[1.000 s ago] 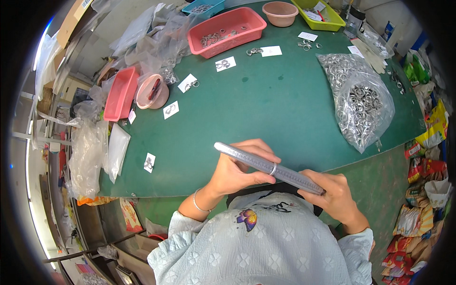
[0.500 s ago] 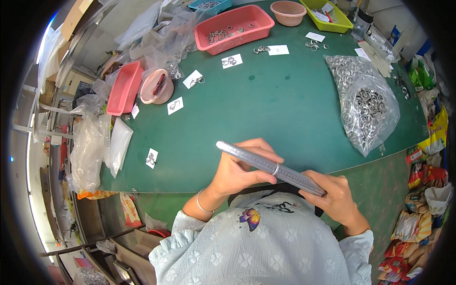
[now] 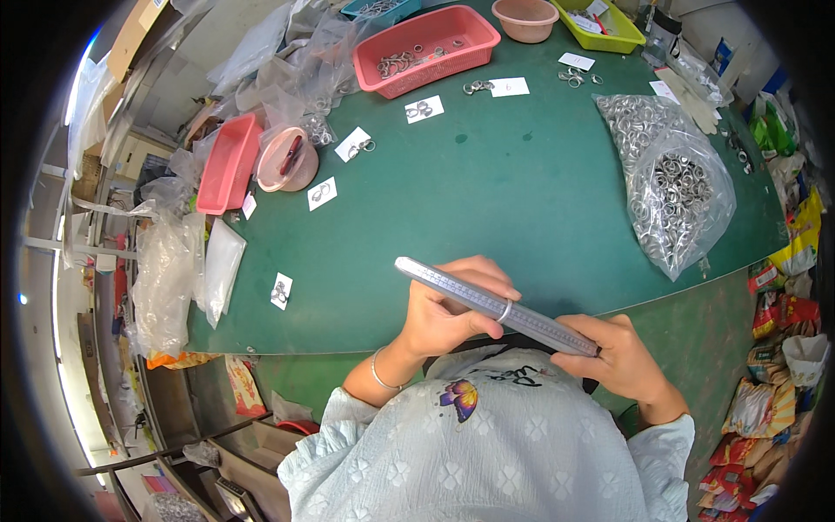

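A grey ring mandrel (image 3: 450,289) with graduated markings lies slanted in front of my body, above the near table edge. One silver ring (image 3: 505,311) sits around it, past the middle toward the right. My left hand (image 3: 445,315) is closed, its thumb and fingertips pinching the ring from both sides of the mandrel. The palm and the other fingers are partly hidden behind the tool. My right hand (image 3: 616,355) grips the mandrel's lower right end between thumb and fingers, covering its tip.
On the green table (image 3: 522,200), a clear bag of metal rings (image 3: 678,196) lies at the right. White cards (image 3: 322,193) with small groups of rings form an arc. Behind are a red basket (image 3: 426,48), a pink bowl (image 3: 526,19) and a yellow-green basket (image 3: 600,39); plastic bags (image 3: 161,278) hang at left.
Both hands and the mandrel stay almost in place; the ring sits at about the same spot. My right hand has shifted slightly on the mandrel's end. The whole view has moved a little.
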Motion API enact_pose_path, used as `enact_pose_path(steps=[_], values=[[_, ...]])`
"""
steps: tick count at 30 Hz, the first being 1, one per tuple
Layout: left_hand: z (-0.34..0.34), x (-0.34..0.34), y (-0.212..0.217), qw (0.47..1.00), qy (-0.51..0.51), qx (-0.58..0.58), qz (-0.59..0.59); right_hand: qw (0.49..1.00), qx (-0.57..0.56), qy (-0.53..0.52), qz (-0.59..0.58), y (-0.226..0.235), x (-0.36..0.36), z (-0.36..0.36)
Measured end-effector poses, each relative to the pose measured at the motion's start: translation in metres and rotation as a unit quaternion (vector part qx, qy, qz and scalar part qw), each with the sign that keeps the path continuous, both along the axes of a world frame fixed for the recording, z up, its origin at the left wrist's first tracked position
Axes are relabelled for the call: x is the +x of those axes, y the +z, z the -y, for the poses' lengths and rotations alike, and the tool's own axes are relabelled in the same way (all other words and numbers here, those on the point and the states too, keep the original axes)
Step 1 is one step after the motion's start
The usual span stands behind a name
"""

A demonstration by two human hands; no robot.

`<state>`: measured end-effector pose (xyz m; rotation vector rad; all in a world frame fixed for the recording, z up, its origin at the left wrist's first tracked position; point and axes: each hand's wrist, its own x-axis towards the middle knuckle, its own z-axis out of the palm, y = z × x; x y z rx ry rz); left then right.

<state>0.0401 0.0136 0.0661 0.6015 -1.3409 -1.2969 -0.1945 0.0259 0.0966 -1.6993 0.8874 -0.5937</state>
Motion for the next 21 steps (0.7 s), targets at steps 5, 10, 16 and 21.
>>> enact_pose_path(steps=[5, 10, 16, 21], values=[[-0.004, 0.001, 0.01, 1.0, 0.018, -0.004, 0.021, 0.98, -0.173, -0.012, -0.098, 0.0, 0.003, -0.004], [-0.01, 0.001, 0.011, 0.998, 0.042, 0.017, 0.034, 0.955, -0.253, -0.046, -0.147, -0.007, 0.006, -0.008], [-0.007, 0.004, 0.016, 0.997, 0.031, 0.009, 0.063, 0.964, -0.238, -0.046, -0.113, -0.008, 0.009, -0.004], [-0.004, 0.006, 0.015, 0.998, 0.01, 0.016, 0.064, 0.968, -0.223, -0.047, -0.104, -0.008, 0.01, -0.004]])
